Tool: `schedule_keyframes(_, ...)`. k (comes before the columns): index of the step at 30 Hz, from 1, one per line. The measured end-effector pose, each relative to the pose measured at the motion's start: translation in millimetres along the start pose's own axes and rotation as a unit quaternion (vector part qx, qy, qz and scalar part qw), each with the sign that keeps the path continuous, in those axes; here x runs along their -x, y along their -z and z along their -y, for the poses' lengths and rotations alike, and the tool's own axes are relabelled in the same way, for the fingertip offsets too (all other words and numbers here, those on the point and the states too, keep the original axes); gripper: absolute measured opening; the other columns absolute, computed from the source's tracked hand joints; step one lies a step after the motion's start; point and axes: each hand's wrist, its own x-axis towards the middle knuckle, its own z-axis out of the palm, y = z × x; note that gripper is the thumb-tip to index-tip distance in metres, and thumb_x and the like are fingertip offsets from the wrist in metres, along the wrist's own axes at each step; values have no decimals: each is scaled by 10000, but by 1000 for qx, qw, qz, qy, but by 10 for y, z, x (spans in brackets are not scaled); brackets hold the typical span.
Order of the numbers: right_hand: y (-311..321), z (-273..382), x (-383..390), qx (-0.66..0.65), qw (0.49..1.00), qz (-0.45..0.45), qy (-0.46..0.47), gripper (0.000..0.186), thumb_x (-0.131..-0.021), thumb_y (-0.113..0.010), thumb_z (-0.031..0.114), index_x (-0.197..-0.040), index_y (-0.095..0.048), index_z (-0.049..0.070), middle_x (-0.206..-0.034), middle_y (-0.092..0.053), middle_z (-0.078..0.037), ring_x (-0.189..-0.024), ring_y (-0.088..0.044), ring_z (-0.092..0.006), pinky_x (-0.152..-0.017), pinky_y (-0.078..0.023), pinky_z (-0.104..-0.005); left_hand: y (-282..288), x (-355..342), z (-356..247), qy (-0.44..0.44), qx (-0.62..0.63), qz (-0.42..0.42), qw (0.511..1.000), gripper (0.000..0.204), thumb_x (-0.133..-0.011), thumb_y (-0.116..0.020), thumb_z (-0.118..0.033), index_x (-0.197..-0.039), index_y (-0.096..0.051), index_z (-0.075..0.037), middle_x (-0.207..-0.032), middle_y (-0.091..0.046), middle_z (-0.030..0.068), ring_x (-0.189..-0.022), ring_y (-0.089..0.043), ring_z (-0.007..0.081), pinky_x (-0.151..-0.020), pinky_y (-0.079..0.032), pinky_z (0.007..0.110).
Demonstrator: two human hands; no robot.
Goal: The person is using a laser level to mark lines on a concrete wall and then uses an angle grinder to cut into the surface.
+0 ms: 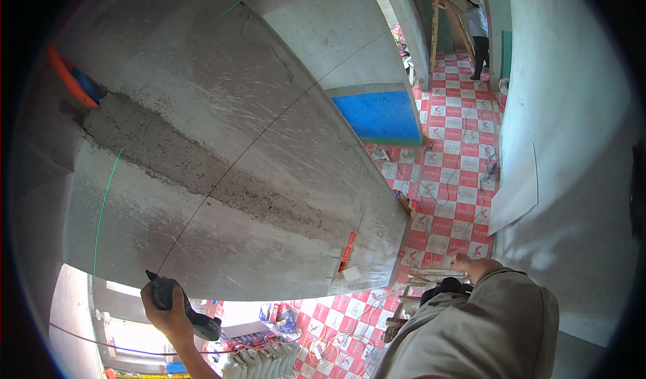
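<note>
My left hand (168, 312) is closed round a black line-marking tool (161, 291) at the lower left, its tip by the bottom of a long dark line (208, 195) that crosses a grey plastered surface (262, 170). Short green lines (108, 184) show on the plaster, beside a rough cement strip (168, 157). My right hand (471, 264) is at the lower right by the wooden ladder (431, 273), above my grey-clad leg (478, 325); its fingers are too small and partly hidden to read.
Orange and blue pipes (77, 76) stick out upper left. Checked floor covering (457, 150) carries loose cables (491, 170). A person (478, 36) stands by wooden ladders (436, 29) in the far passage. A blue-painted panel (373, 117) and white right wall (565, 143) flank it. Bags (256, 359) lie below.
</note>
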Motion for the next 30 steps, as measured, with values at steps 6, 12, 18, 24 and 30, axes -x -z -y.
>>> schedule_keyframes(6, 70, 95, 135, -53, 999, -6, -13, 347, -804, -646, 382, -978, -730, 94, -967, -698, -197, -927, -672, -360, -824, -536, -464, 53, -82, 75, 7, 2, 10, 1000, 397, -782, -715, -38, -1144, -557, 3, -1021, -626, 86, -932, -598, 190, -903, -475, 307)
schedule_keyframes(12, 185, 229, 212, -23, 999, 10, 22, 334, -807, -605, 322, -1002, -724, 79, -1028, -690, -201, -972, -661, -376, -852, -534, -469, 105, -138, -27, 6, -4, 8, 1000, 376, -784, -707, -23, -1128, -557, -2, -1015, -625, 78, -927, -596, 184, -906, -470, 302)
schedule_keyframes(18, 153, 150, 198, -12, 1000, 8, -3, 361, -801, -601, 342, -1013, -723, 77, -1050, -687, -206, -972, -665, -373, -836, -543, -465, 131, -170, -79, -11, 12, -1, 1000, 353, -781, -698, -17, -1106, -561, -4, -1007, -620, 71, -914, -590, 177, -899, -467, 306)
schedule_keyframes(24, 170, 163, 240, -5, 1000, 7, 24, 361, -797, -601, 348, -1008, -727, 84, -1060, -689, -184, -989, -662, -365, -852, -539, -463, 197, -154, -61, -13, 1, -8, 1000, 349, -784, -698, -26, -1103, -560, 1, -996, -615, 64, -898, -587, 168, -873, -471, 300)
schedule_keyframes(30, 78, -27, 114, 58, 996, 41, 62, 363, -804, -601, 347, -1005, -725, 72, -1053, -688, -198, -980, -665, -372, -844, -546, -456, 293, -232, -13, 4, 15, -24, 1000, 333, -788, -708, -41, -1083, -564, 11, -968, -612, 63, -874, -587, 166, -840, -476, 290)
